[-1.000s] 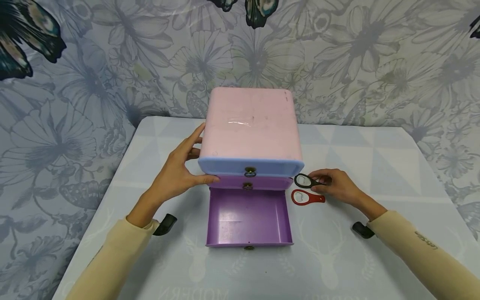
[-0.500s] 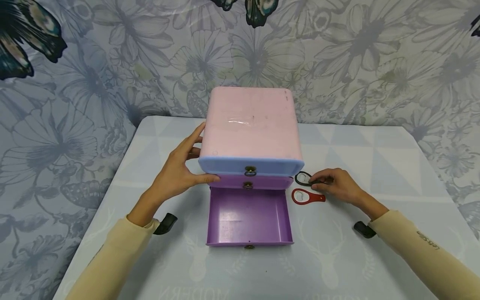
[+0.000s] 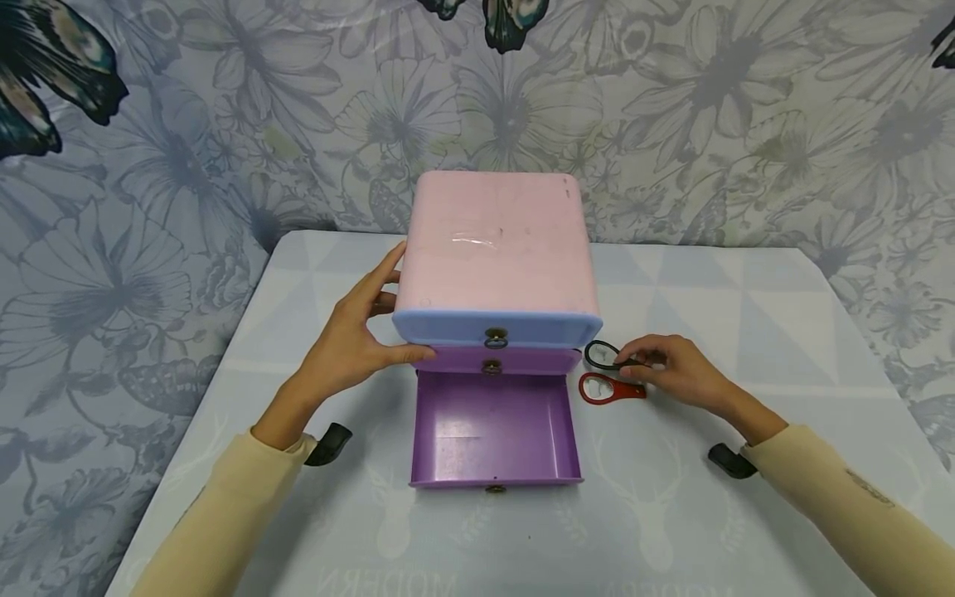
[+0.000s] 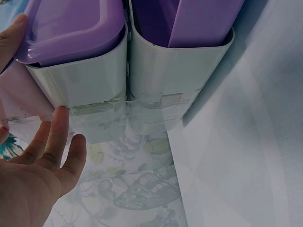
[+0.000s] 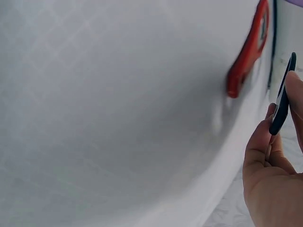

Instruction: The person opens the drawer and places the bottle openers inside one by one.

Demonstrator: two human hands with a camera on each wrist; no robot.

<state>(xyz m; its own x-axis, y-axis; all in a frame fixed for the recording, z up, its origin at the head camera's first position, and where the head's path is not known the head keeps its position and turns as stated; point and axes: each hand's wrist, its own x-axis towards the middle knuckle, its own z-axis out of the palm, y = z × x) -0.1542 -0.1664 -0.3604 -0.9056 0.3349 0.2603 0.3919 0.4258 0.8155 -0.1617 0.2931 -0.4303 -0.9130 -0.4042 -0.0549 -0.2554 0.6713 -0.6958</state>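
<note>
A small drawer unit has a pink top, a blue top drawer and purple drawers below. Its bottom drawer is pulled out and bare inside. My left hand steadies the unit's left side, thumb on the middle drawer's front; in the left wrist view the fingers are spread along the pale casing. Right of the unit, my right hand pinches a black bottle opener by its handle, its ring toward the unit. A red bottle opener lies just in front of it on the table.
The pale patterned table carries the unit near its back edge. Behind it hangs a floral wall covering. Dark wrist-worn pieces show below both sleeves.
The black bottle opener has tilted in my right hand, so its ring looks thinner. My right wrist has shifted slightly to the right. The left hand stays on the drawer unit.
</note>
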